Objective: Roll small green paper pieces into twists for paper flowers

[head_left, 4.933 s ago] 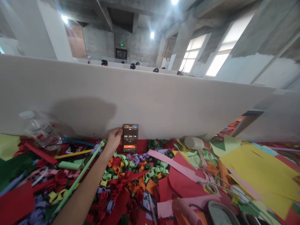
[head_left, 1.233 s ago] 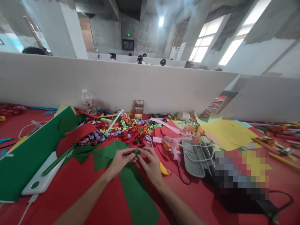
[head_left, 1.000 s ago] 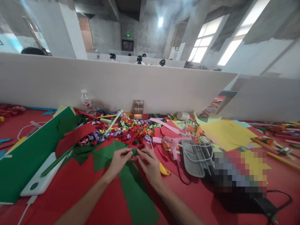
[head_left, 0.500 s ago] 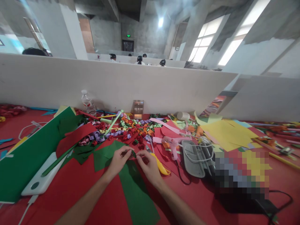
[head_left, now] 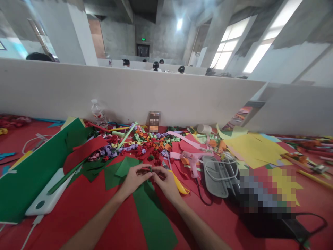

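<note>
My left hand (head_left: 134, 178) and my right hand (head_left: 166, 181) meet fingertip to fingertip above a long green paper strip (head_left: 153, 215) on the red table. Both pinch a small rolled green paper piece (head_left: 150, 169) between thumb and fingers. Yellow scissors handles (head_left: 179, 185) lie just right of my right hand. A heap of small rolled paper flowers (head_left: 140, 144) in red, green, orange and purple lies beyond my hands.
A pink glue gun (head_left: 192, 161) and a grey wire stand (head_left: 217, 170) lie to the right, with yellow sheets (head_left: 253, 147) behind. At left stand a green sheet (head_left: 33, 170), a white power bank (head_left: 45, 199) and a water bottle (head_left: 97, 113). A phone (head_left: 154, 121) leans on the white partition (head_left: 130, 93).
Earlier my left hand reached to the phone at the partition. Since then both hands have come together on the green roll, which looks smaller and tighter between the fingertips now.
</note>
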`<state>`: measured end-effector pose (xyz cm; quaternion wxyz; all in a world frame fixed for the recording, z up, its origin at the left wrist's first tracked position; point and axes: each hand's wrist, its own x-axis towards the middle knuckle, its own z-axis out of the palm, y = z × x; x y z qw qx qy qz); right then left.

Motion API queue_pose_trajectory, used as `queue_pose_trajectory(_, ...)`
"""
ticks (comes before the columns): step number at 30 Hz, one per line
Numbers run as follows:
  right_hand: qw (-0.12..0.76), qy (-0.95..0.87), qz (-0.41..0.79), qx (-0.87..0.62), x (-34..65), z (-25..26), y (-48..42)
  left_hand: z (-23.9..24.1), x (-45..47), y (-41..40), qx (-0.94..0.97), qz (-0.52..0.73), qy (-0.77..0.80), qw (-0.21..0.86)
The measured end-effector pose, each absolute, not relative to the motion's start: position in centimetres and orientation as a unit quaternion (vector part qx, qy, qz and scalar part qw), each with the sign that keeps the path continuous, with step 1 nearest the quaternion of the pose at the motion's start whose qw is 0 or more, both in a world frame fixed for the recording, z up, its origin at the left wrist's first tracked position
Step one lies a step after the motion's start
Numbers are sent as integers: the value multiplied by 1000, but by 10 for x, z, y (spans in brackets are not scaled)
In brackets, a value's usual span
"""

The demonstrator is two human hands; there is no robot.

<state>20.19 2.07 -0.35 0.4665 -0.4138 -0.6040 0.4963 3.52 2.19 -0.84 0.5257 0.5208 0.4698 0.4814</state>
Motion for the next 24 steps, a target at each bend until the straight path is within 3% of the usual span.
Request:
queue_pose_trajectory(9, 451, -573, 560, -394, 205, -11, 24, -9, 32, 22, 539, 469, 454, 533)
queue_pose_trajectory(24, 460, -607, 506, -405, 204, -7, 22, -2, 32, 20, 561, 463, 451, 516)
